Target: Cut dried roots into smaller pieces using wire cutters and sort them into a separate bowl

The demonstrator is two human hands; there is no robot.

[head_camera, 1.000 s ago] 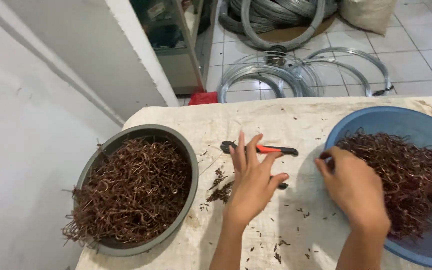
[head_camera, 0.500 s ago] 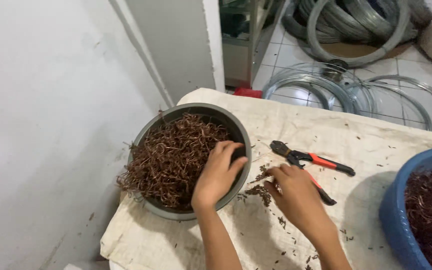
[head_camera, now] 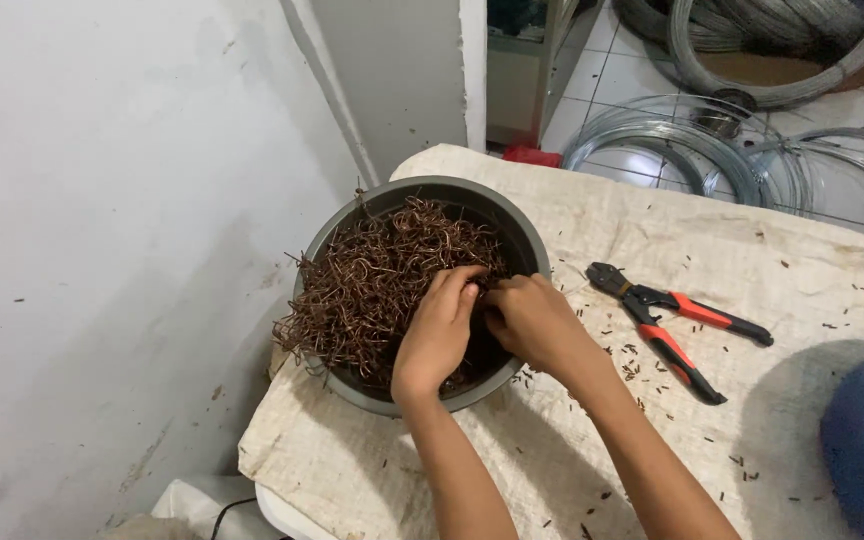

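Both hands work inside the grey bowl (head_camera: pixel 422 195) at the table's left end; left hand (head_camera: pixel 439 328) lies curled over the brown wire hooks (head_camera: pixel 382 275), fingers pressed into the heap; right hand (head_camera: pixel 530 318) meets it at the bowl's near right side, fingertips pinched, probably on a few hooks, though the grip is hidden. Judgement: lift tangled hooks slowly, or strands spill over the left rim. Red-handled cutters (head_camera: pixel 677 320) lie untouched to the right; blue tub (head_camera: pixel 857 440) further right.
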